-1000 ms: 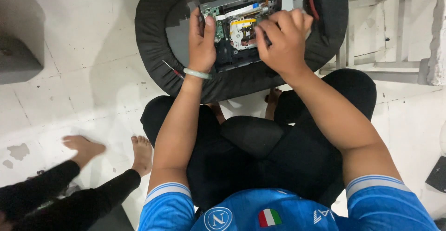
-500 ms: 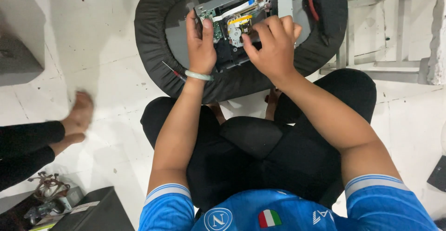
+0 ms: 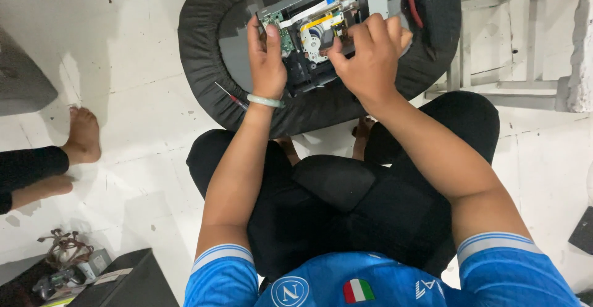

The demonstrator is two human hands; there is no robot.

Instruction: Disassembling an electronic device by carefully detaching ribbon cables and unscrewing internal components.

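Shifting lower in view than before: hands (image 3: 321,57) on opened disc drive (image 3: 309,35).

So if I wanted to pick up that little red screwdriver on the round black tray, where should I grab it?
Take the screwdriver by its red handle end, coming from the left, where nothing covers it. It lies flat and slanted on the tray, thin tip pointing up-left, handle close to the left hand and its wrist. A pinch across the handle would probably work best.
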